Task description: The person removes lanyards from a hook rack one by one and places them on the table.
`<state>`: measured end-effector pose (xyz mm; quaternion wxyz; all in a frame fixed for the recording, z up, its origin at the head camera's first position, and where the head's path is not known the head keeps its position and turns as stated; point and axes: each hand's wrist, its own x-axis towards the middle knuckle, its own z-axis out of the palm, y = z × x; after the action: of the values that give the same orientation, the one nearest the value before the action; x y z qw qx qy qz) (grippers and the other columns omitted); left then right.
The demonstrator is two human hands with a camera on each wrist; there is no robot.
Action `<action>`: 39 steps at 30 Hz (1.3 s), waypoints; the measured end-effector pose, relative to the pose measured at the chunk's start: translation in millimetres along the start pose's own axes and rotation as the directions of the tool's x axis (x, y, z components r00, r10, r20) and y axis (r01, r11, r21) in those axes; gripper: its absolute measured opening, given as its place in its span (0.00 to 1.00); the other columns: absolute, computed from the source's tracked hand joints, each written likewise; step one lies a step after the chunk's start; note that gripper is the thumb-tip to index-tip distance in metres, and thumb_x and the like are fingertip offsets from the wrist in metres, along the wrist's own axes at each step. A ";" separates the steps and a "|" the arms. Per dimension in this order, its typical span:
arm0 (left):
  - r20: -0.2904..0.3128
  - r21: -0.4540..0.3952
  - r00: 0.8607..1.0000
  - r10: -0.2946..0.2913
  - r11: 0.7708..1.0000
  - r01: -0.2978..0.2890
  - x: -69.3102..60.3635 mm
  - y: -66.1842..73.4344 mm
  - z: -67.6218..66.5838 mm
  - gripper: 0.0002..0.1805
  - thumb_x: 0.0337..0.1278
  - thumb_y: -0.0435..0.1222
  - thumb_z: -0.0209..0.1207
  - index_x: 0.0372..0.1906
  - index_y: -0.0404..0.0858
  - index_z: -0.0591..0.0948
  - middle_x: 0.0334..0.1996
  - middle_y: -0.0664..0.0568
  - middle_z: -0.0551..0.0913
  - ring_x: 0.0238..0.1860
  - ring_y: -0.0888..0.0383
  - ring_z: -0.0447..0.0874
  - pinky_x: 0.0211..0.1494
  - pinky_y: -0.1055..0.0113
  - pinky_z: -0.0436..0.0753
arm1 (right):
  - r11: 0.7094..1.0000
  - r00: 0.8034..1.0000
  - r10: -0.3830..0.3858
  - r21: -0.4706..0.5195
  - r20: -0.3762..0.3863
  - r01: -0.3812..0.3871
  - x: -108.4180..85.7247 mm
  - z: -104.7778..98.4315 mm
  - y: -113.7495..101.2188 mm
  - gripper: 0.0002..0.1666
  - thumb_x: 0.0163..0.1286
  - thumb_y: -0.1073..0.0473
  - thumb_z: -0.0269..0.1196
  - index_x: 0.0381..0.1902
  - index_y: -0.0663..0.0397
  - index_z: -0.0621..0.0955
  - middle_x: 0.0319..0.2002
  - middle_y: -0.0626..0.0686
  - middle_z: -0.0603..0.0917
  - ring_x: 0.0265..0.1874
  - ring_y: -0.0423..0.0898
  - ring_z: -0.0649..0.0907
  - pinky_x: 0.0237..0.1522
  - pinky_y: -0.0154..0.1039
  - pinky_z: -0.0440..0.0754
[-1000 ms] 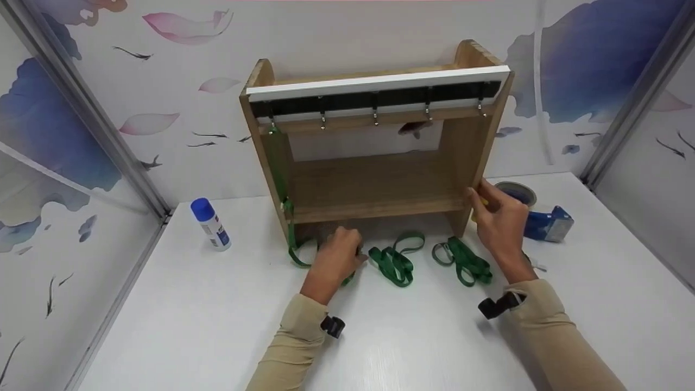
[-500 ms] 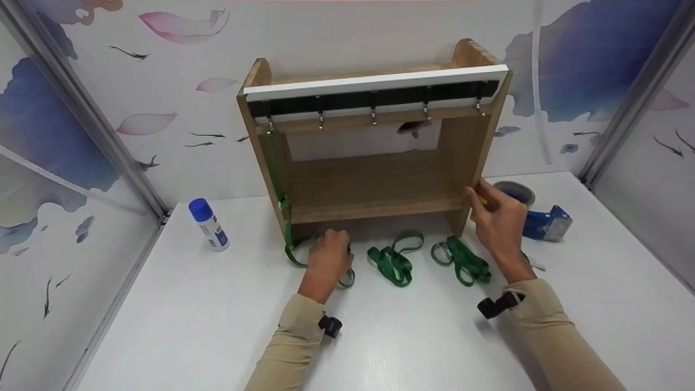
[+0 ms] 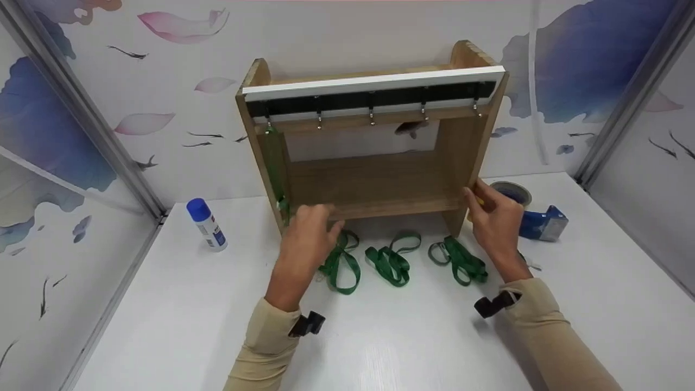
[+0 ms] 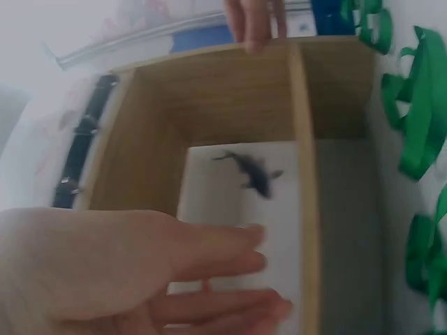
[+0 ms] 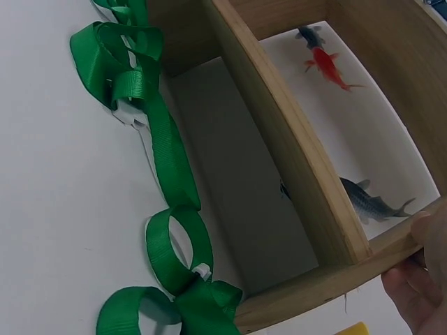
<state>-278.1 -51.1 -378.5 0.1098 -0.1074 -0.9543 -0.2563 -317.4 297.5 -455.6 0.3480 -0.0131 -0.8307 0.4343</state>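
Note:
A wooden shelf [image 3: 374, 184] stands upright against the back wall, with a black-and-white hook rail [image 3: 372, 100] across its upper front. My right hand [image 3: 497, 225] grips the front edge of its right side panel, thumb and fingers on either side. My left hand [image 3: 304, 244] is raised before the shelf's lower left, fingers extended and holding nothing visible. From the leftmost hook hangs a green lanyard [image 3: 277, 163], its lower end hidden behind that hand. On the table lie three more bunches: a left lanyard [image 3: 334, 260], a middle lanyard [image 3: 392, 266] and a right lanyard [image 3: 468, 260].
A blue-capped glue stick [image 3: 207, 224] stands at the table's left. Behind my right hand are a tape roll [image 3: 513, 193], a blue tape dispenser [image 3: 543, 224] and a partly hidden yellow thing [image 3: 480, 201]. Patterned walls enclose the table [image 3: 380, 336].
My left hand has come off the left lanyard bunch and moved up and left, so more of that bunch shows. My right hand keeps its grip on the shelf's side panel.

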 end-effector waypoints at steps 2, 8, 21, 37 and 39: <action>-0.140 -0.022 0.989 0.055 0.998 -0.059 -0.1 -8.8 -10.8 0.15 0.73 0.38 0.70 0.59 0.37 0.90 0.54 0.42 0.93 0.49 0.48 0.95 0.52 0.57 0.95 | 1.000 1.000 0.004 0.001 0.001 -0.004 -0.7 1.2 0.4 0.26 0.81 0.50 0.66 0.72 0.49 0.81 0.65 0.56 0.88 0.63 0.55 0.89 0.57 0.35 0.88; -0.518 -0.097 0.850 0.093 0.981 -0.167 4.1 -48.0 -30.4 0.12 0.74 0.39 0.69 0.53 0.37 0.88 0.44 0.45 0.90 0.44 0.51 0.92 0.51 0.59 0.94 | 1.000 1.000 0.008 0.005 -0.001 -0.008 -1.4 0.5 1.3 0.26 0.81 0.50 0.66 0.72 0.50 0.81 0.64 0.56 0.88 0.63 0.54 0.89 0.57 0.35 0.88; -0.471 -0.231 0.881 -0.036 0.969 -0.084 12.7 -81.1 -28.2 0.26 0.66 0.48 0.75 0.59 0.34 0.86 0.50 0.41 0.92 0.48 0.47 0.95 0.54 0.53 0.95 | 1.000 1.000 -0.002 -0.012 0.001 0.002 -1.3 1.3 2.0 0.26 0.81 0.50 0.66 0.72 0.50 0.81 0.64 0.56 0.88 0.64 0.55 0.89 0.57 0.37 0.88; -0.503 -0.024 0.864 0.030 0.999 -0.049 13.5 -72.5 -12.3 0.19 0.68 0.40 0.74 0.57 0.35 0.90 0.46 0.41 0.94 0.47 0.45 0.96 0.53 0.54 0.95 | 1.000 1.000 -0.010 -0.019 -0.006 0.010 -0.8 0.8 -0.4 0.26 0.81 0.49 0.66 0.72 0.48 0.82 0.64 0.55 0.89 0.63 0.55 0.89 0.57 0.34 0.88; -0.510 -0.041 0.860 0.023 0.998 -0.051 13.4 -73.3 -13.7 0.17 0.68 0.39 0.74 0.56 0.36 0.91 0.46 0.42 0.94 0.46 0.45 0.96 0.52 0.53 0.95 | 1.000 1.000 -0.011 -0.020 -0.008 0.011 -0.3 0.9 -0.8 0.26 0.81 0.49 0.66 0.72 0.48 0.82 0.64 0.55 0.89 0.63 0.55 0.89 0.58 0.37 0.89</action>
<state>-307.9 -118.1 -397.5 0.3599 -0.0572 -0.8820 -0.2988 -317.5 296.3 -455.5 0.3537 -0.0137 -0.8336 0.4240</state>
